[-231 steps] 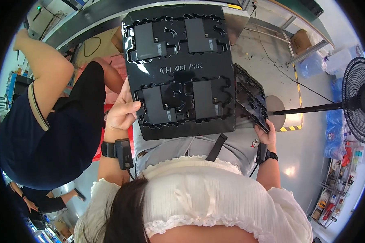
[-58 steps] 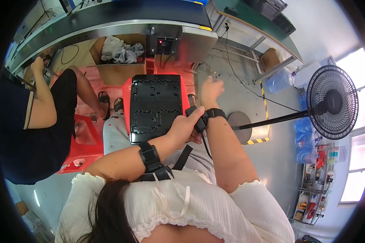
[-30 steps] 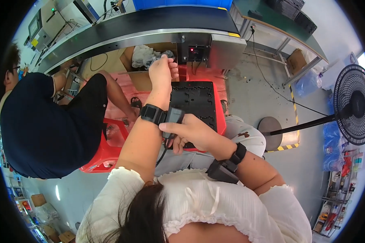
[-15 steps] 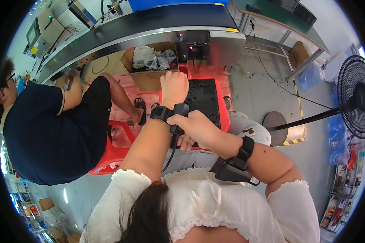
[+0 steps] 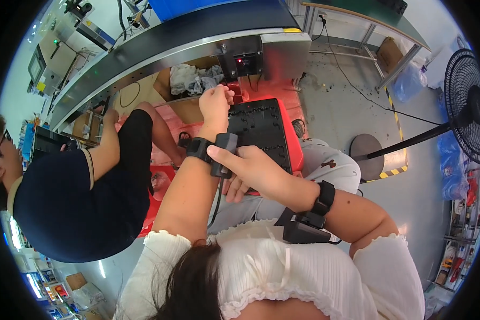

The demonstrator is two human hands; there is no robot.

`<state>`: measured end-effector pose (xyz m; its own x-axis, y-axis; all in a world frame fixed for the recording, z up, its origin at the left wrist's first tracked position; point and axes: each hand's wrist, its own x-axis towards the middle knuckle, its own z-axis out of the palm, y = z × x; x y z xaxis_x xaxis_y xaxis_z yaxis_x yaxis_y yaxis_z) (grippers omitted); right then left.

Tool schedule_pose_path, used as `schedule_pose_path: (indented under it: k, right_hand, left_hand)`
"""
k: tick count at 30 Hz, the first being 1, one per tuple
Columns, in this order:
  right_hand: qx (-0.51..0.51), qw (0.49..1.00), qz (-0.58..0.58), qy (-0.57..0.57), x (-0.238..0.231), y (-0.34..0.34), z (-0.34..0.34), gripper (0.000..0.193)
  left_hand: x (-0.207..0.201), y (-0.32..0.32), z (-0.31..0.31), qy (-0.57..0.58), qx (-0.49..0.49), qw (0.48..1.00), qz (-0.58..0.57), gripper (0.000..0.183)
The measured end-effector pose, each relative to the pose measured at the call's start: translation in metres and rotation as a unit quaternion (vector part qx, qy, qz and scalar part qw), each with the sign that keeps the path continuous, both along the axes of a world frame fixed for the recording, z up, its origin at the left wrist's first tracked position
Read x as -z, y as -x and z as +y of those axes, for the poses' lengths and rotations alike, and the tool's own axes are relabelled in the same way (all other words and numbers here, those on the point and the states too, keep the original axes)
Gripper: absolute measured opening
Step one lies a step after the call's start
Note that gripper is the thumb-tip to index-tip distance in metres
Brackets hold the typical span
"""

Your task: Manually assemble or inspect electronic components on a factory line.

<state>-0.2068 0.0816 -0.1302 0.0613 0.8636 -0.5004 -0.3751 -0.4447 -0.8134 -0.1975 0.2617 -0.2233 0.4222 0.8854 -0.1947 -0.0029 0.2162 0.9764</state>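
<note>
My left hand (image 5: 215, 109) is held out, fingers curled, nothing visible inside — presumably to present the black wrist module (image 5: 228, 144). My right hand (image 5: 254, 168) grips that module, thumb uppermost, likely to steady it. The black tray (image 5: 258, 125) lies on the red stool (image 5: 296, 154) — apparently freeing both hands.

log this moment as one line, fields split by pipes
left hand: fingers curled | right hand: gripping black left-wrist device | black tray: on red stool
</note>
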Motion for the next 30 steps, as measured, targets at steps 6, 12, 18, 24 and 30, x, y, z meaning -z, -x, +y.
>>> schedule_pose_path:
  k: [6,12,18,24,30]
  right_hand:
    - [-0.034,0.995,0.071,-0.059,0.014,-0.010,-0.012,0.061]
    - [0.030,0.965,-0.186,-0.184,-0.003,-0.002,-0.012,0.051]
    - [0.030,0.988,-0.114,-0.099,-0.014,-0.001,0.001,0.050]
    - [0.086,0.990,-0.052,-0.103,-0.017,0.005,-0.001,0.044]
    - [0.085,0.981,-0.097,-0.148,-0.003,0.007,0.001,0.046]
  left_hand:
    - [-0.047,0.000,0.005,0.111,-0.036,0.990,-0.084,0.017]
    - [-0.062,-0.007,0.005,-0.029,-0.048,0.992,-0.116,0.019]
    - [-0.060,-0.010,0.002,-0.075,-0.083,0.987,-0.117,0.020]
    - [-0.065,0.000,0.002,0.090,-0.102,0.959,-0.248,0.027]
    - [-0.071,0.003,0.004,0.139,-0.117,0.922,-0.342,0.038]
